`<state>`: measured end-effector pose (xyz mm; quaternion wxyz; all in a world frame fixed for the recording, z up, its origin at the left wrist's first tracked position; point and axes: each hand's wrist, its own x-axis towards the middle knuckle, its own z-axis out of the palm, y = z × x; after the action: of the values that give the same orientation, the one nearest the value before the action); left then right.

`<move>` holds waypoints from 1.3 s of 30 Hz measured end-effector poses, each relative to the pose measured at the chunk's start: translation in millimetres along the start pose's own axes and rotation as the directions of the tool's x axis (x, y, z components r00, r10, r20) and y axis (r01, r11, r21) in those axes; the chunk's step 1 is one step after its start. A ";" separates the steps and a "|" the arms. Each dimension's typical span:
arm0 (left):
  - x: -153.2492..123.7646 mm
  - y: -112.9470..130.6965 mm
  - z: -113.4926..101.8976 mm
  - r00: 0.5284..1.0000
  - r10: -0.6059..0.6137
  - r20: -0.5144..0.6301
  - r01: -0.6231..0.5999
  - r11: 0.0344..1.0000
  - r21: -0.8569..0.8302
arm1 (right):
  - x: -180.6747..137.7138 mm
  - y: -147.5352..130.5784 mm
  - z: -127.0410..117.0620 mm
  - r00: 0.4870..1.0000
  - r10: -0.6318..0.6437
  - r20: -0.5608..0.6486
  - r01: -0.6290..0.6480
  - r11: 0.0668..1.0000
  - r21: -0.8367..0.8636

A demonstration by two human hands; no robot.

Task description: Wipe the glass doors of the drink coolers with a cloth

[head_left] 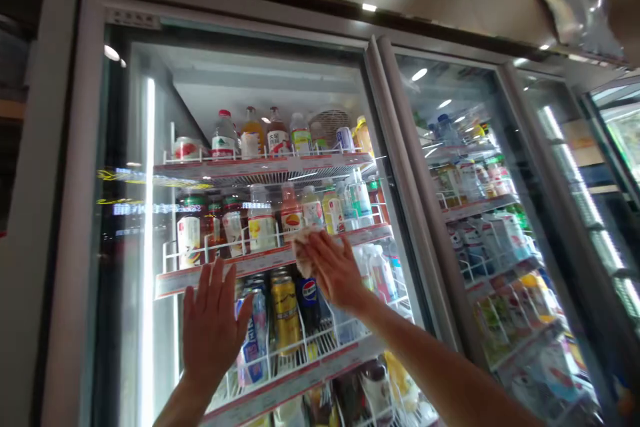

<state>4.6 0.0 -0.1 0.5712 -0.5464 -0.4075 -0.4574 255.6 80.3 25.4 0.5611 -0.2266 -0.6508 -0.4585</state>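
In the head view my right hand [334, 268] presses a crumpled pale cloth [303, 255] against the glass door [240, 57] of a drinks fridge, its fingers over the cloth. My left hand [213, 323] is raised lower and to the left, palm towards the same glass, fingers stretched out and holding nothing. I cannot tell whether it touches the pane. Behind the glass, wire shelves [280, 257] carry bottles and cans, among them a gold can [286, 313] and a dark blue can [309, 303] near my right hand.
A grey door frame and handle edge [407, 193] run down the right side of this door. Further right stands another glass door with stocked shelves [493, 203]. A silvery plastic package [575, 7] overhangs at the top right. A bright light strip [149, 247] glows inside at left.
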 end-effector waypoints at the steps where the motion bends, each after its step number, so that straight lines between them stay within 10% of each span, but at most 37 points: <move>1: 0.2 0.2 0.0 1.000 -0.001 0.002 0.001 1.000 -0.001 | -0.1 3.0 -0.8 0.998 0.051 -0.021 -0.052 0.998 -0.020; 5: 0.5 1.4 -0.7 1.000 0.005 0.005 -0.005 1.000 -0.012 | 3.6 9.2 2.1 0.824 0.516 -0.233 -0.548 0.830 -0.102; 10: 0.1 1.4 -0.7 1.000 -0.016 0.012 0.017 0.999 -0.029 | -7.6 1.1 -1.0 0.994 0.106 -0.001 -0.106 0.993 -0.055; 16: -0.7 1.0 1.3 1.000 0.004 -0.010 -0.004 1.000 -0.028 | -17.3 15.8 -6.5 0.800 0.554 -0.229 -0.589 0.799 -0.125; 19: -0.1 1.2 0.0 1.000 0.002 -0.014 -0.002 1.000 -0.022 | -27.5 -9.8 -5.4 0.981 0.192 -0.003 -0.192 0.980 -0.046; 21: 0.1 1.7 -1.0 1.000 0.005 -0.015 -0.006 1.000 -0.022 | -33.0 -8.6 -8.5 0.996 0.042 0.080 -0.040 0.999 -0.024; 23: 0.0 2.4 -1.2 1.000 0.010 -0.015 -0.010 1.000 -0.022 | -33.0 8.0 -12.6 0.971 0.241 0.000 -0.239 0.964 -0.118; 26: 0.3 2.8 0.1 1.000 0.015 -0.012 -0.015 1.000 -0.023 | -27.1 16.4 -12.6 0.799 0.576 -0.174 -0.601 0.779 -0.177; 32: -3.9 -4.3 -6.0 1.000 0.004 0.023 -0.003 0.998 -0.058 | -46.9 -40.6 -8.6 0.987 0.138 0.080 -0.135 0.990 -0.042; 39: -51.7 0.3 -22.8 0.991 -0.086 0.099 0.093 0.994 -0.062 | -56.3 -21.2 -9.4 0.847 0.514 -0.137 -0.531 0.833 -0.159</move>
<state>-8.9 -18.7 -51.7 0.5113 -0.5676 -0.4431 -0.4691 258.4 74.6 -35.1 0.6690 -0.4276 -0.4917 -0.3576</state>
